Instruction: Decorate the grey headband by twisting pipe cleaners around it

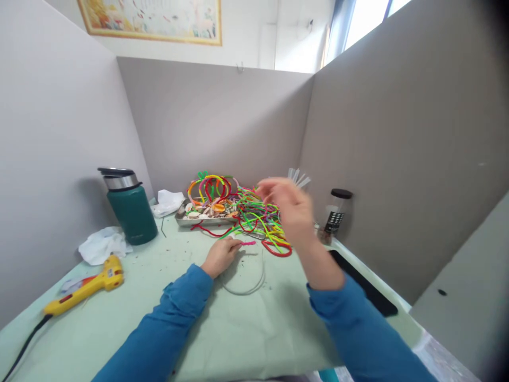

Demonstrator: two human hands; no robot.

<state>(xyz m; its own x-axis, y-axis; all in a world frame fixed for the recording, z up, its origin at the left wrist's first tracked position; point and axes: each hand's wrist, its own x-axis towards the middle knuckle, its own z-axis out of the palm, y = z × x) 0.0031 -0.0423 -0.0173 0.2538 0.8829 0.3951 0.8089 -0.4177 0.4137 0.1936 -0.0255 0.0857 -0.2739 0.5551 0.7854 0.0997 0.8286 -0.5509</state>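
Note:
My left hand (222, 256) is closed low over the table, pinching a short pink twisted piece (248, 243) that sticks out to the right of its fingertips. A thin grey ring (245, 293) lies beside and in front of that hand. Raised in front of the pile of coloured pipe cleaners (258, 216) is my right hand (290, 207), blurred, its fingers bent; whether it holds anything cannot be made out. A red loop (278, 253) rests at the near edge of the pile.
A metal tray (207, 222) holds shells and coloured rings. Left stand a green bottle (132, 215), white tissue (104, 245) and a yellow glue gun (85, 289). Right are a black-lidded jar (336, 215) and a black flat object (368, 289). Grey partitions (222, 116) surround the table.

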